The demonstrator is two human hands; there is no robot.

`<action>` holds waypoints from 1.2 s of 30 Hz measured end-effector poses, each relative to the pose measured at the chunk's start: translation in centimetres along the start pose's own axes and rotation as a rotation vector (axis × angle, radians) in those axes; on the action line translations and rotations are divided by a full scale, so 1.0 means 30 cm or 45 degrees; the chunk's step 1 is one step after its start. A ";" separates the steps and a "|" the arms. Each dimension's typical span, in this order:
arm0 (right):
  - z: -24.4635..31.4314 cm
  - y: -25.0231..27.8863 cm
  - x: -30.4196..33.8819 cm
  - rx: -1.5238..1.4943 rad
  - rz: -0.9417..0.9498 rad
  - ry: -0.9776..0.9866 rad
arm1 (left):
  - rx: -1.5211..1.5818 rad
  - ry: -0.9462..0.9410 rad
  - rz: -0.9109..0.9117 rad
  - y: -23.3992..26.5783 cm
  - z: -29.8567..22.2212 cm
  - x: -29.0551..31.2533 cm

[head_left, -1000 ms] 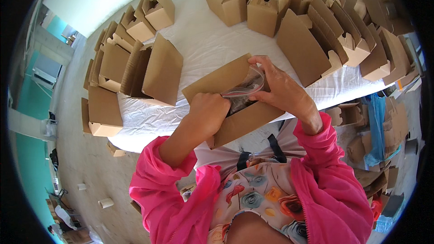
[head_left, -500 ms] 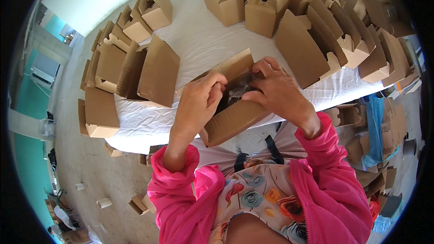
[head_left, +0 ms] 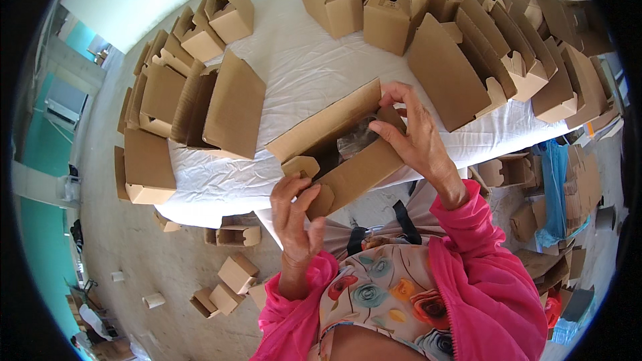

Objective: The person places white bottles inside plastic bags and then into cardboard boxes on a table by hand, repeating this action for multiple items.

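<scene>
An open brown cardboard box [head_left: 358, 177] lies tilted at the table's near edge, in front of my body. A clear plastic-wrapped item [head_left: 358, 139] shows inside; what the wrap covers cannot be made out. My right hand [head_left: 420, 139] grips the box's right end, thumb on the inner side and fingers bent over the far corner. At the left end, my left hand [head_left: 294, 217] touches the small end flaps with bent fingertips, its thumb held apart. The long far flap stands up.
Open cardboard boxes [head_left: 234, 103] stand in rows on the white-covered table [head_left: 301, 60], left, back and right. More boxes [head_left: 237, 273] lie on the floor at lower left. A blue plastic sheet [head_left: 554, 187] hangs among cardboard at right.
My left hand has drawn back from over the box's opening, down to its left end flaps. My right hand has shifted out of the opening to the right end, showing the wrapped item.
</scene>
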State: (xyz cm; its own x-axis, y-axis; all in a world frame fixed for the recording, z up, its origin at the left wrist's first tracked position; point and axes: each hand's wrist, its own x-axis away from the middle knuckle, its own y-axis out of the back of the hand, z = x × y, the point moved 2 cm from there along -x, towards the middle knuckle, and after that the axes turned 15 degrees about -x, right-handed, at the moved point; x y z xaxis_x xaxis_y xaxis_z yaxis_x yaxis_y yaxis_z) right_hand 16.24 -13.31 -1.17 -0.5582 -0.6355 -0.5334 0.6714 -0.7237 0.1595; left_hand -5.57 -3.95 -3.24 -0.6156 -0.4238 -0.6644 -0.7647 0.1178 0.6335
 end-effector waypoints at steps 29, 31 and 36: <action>-0.019 0.081 0.036 -0.045 0.433 -0.118 | 0.283 0.323 -0.318 -0.075 0.145 -0.066; 0.039 0.130 0.033 -0.092 0.237 -0.113 | 0.388 0.410 -0.376 -0.077 0.158 -0.047; 0.155 0.335 -0.022 0.029 -0.280 0.379 | 0.389 0.405 -0.386 -0.088 0.168 -0.033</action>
State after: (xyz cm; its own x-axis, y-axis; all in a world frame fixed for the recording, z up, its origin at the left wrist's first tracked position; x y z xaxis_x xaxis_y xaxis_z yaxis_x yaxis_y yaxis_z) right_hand 21.09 -21.43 4.64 -0.5197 -0.3604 -0.7746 0.5380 -0.8424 0.0310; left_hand -3.90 0.68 -6.26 -0.3068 -0.7252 -0.6164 -0.9490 0.1840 0.2560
